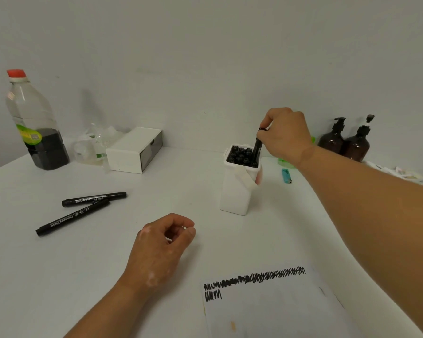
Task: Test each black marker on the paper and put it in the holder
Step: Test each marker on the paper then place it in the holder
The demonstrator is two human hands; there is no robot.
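right hand (pixel 285 134) pinched black marker (pixel 257 147) by its top end, tip down in white holder (pixel 237 191) under it | left hand (pixel 164 242) loosely curled, empty | marker likely light, rigid, smooth; grip mid-barrel

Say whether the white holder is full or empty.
Nearly full: marker caps crowd the holder; the right hand holds another marker partly inside.
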